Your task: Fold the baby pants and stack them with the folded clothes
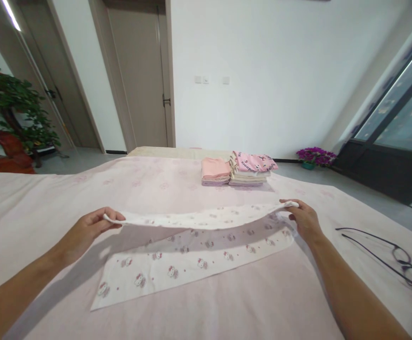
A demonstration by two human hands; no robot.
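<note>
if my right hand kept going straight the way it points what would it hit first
Probably the taller folded stack with the pink top, across the bed: the right hand, pinching the lifted edge of the white printed cloth, points toward it. Depth is unclear.

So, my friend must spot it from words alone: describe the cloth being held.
On the pink bed, in front of the two folded piles, lies a long white cloth printed with cats. Unlike those piles, it lies open, its far edge lifted by the left hand and right hand.
</note>
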